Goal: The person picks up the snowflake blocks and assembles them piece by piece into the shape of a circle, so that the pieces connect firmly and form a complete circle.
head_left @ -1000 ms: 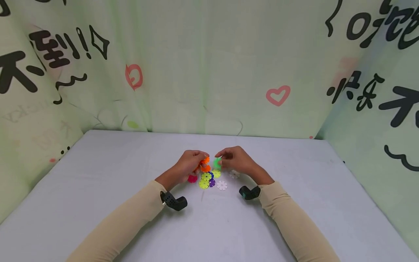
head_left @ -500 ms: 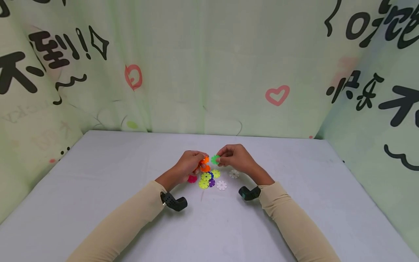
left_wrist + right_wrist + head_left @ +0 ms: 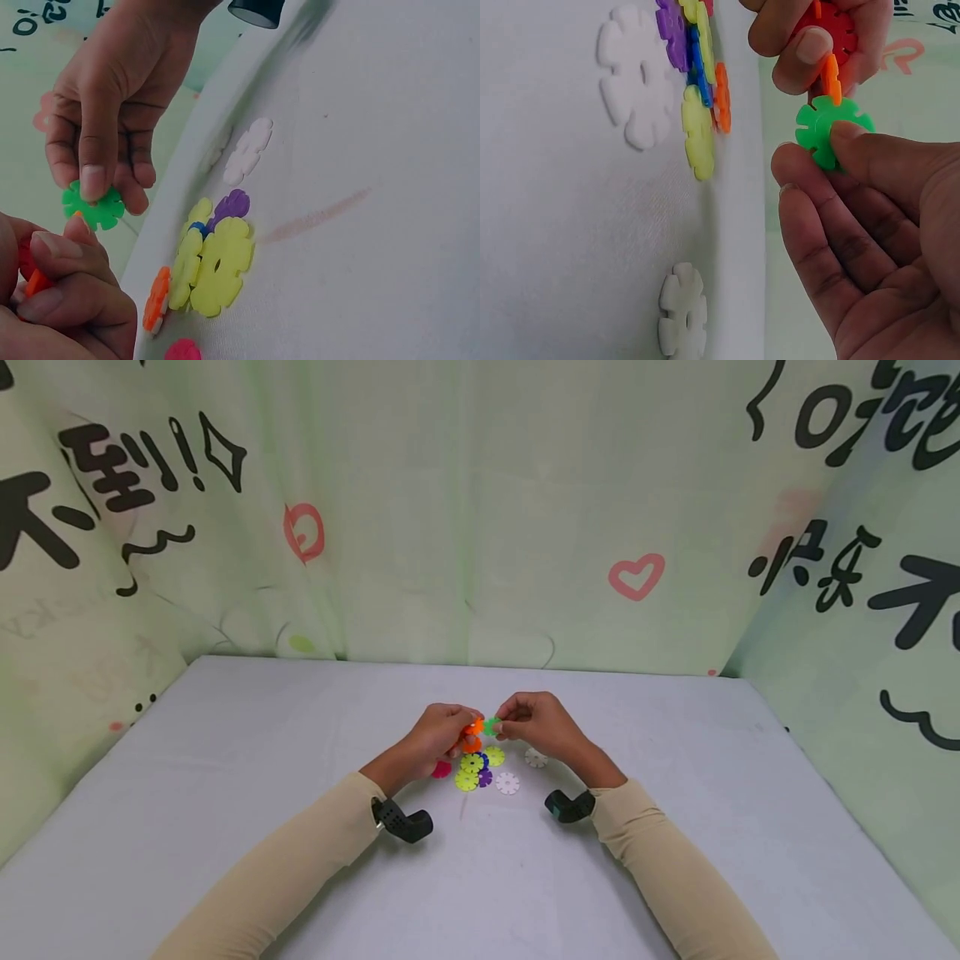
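Observation:
My left hand (image 3: 438,732) holds a red notched snowflake disc (image 3: 845,36) with an orange disc (image 3: 830,75) standing edge-on at its rim. Between thumb and fingers of my right hand (image 3: 540,724) is a green snowflake disc (image 3: 815,127). The green rim meets the orange disc's edge; whether the slots interlock I cannot tell. Both hands are raised over the far side of a small pile on the table. Yellow discs (image 3: 221,266), a purple disc (image 3: 230,208), a partly covered blue disc (image 3: 700,66) and another orange disc (image 3: 156,301) make up that pile.
The table (image 3: 300,860) has a white cloth. A pink disc (image 3: 442,769) lies left of the pile. Two white discs, one nearer (image 3: 507,783) and one by the right hand (image 3: 536,757), lie to its right. Printed curtains (image 3: 465,527) enclose the back and sides.
The right hand has turned the green disc and brought it left toward the orange disc. The left hand has shifted slightly right. The discs on the table lie as before.

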Action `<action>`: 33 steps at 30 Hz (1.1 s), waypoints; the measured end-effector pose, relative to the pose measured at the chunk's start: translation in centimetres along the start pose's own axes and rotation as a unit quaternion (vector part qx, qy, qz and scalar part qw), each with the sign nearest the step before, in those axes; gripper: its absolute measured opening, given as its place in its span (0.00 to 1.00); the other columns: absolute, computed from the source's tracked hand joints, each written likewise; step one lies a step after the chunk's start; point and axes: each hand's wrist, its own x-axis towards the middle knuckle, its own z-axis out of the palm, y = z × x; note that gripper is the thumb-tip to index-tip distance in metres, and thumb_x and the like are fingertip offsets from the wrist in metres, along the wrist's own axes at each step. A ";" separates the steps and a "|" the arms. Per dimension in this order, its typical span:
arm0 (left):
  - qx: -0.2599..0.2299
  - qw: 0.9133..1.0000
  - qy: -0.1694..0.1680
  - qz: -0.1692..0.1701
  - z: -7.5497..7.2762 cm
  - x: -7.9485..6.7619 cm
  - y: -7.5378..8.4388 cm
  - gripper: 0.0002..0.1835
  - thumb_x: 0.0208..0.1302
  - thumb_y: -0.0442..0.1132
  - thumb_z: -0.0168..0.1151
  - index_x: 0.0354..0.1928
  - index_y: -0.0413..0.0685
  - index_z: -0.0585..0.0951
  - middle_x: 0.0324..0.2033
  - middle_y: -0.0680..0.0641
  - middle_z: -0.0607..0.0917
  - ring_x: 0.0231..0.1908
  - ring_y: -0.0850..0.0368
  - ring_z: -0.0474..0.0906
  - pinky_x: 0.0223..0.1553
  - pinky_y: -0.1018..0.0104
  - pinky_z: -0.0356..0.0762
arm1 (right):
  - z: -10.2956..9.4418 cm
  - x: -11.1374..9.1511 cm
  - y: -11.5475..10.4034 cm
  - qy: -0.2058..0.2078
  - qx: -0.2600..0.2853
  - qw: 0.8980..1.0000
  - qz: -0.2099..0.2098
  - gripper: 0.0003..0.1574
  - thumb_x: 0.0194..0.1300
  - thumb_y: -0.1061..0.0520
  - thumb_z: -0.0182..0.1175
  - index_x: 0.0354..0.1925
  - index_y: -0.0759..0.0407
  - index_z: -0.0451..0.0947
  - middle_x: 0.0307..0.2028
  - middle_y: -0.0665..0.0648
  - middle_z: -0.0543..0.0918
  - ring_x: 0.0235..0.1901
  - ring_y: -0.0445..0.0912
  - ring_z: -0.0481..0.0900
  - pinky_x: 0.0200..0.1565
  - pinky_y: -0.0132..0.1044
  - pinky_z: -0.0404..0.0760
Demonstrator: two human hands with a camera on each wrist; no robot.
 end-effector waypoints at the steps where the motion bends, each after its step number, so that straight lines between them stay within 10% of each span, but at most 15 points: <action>1: 0.001 1.000 -0.001 0.001 0.0 0.0 0.0 0.17 0.74 0.43 0.50 0.57 0.45 0.79 0.25 0.46 0.75 0.16 0.57 0.62 0.17 0.70 0.58 | 0.1 0.0 0.0 0.002 -0.002 1.000 -0.003 0.03 0.62 0.67 0.63 0.37 0.65 0.80 0.33 0.57 0.84 0.34 0.49 0.85 0.41 0.41 0.83; 23: -0.007 1.000 0.008 0.013 0.2 -1.0 1.1 0.16 0.75 0.44 0.48 0.56 0.47 0.78 0.27 0.45 0.75 0.19 0.57 0.64 0.19 0.71 0.62 | 0.3 -0.4 -1.3 0.031 -0.037 0.997 -0.066 0.03 0.63 0.66 0.65 0.37 0.64 0.82 0.33 0.55 0.85 0.36 0.46 0.85 0.44 0.39 0.82; 33: -0.012 1.000 0.006 0.015 0.1 -1.2 1.4 0.16 0.77 0.45 0.46 0.58 0.47 0.75 0.34 0.43 0.82 0.25 0.55 0.72 0.25 0.70 0.73 | -1.0 -0.7 -0.8 0.012 -0.098 0.995 -0.022 0.22 0.64 0.58 0.66 0.55 0.63 0.77 0.38 0.55 0.85 0.39 0.48 0.83 0.44 0.41 0.81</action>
